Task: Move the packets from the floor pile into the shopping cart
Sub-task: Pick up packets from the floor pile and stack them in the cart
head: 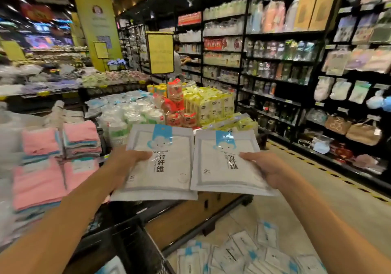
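Pink folded towels (42, 168) stack at far left. Beside them the left hand (127, 163) pinches a flat, glossy white packet (158, 163), thumb on top; the right hand (268, 170) pinches a second packet (224, 163) likewise, their edges almost touching. Below lie the cart's black rim (135, 250) and the floor pile (243, 254); open aisle floor (317, 189) runs right toward dark shelves (296, 66).

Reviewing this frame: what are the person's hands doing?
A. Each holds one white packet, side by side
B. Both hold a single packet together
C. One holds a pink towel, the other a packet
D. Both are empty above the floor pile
A: the left hand has its grip on the left packet and the right hand on the right packet, held side by side above the floor pile.
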